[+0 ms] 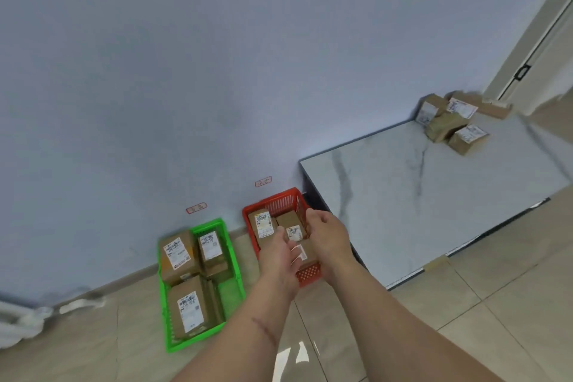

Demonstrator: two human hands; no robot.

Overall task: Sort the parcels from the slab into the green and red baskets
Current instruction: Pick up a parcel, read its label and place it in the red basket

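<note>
**Head view: both hands over the red basket, more parcels waiting on the slab**

Head view looks down past my forearms to the floor by the wall. My left hand [279, 253] and right hand [328, 234] hang side by side above the near half of the red basket [273, 200], fingers loose and slightly spread, palms turned toward each other. A brown parcel with a white label [305, 253] shows in the gap between them. I cannot tell whether my fingers touch it or whether it already lies in the basket. I see no pinch or curl around it.

Two more labelled boxes lie further back in the red basket, one standing against the left wall [262, 226] and one beside it [291, 225]. I judge that I am working at the front because that end is the free part.

The green basket [231, 253] sits just to the left on the tiles and holds three boxes, label side up, so I can read them. Small red tags on the wall, one above the green basket [196, 207] and one above the red [263, 181], seem to mark which is which.

The marble slab [434, 195] stands just right of the red basket. A small heap of parcels [452, 124] remains at its far corner against the wall, well apart from my hands. So the sorting looks more than half done, and I would next need to turn right and reach across the slab.
</note>
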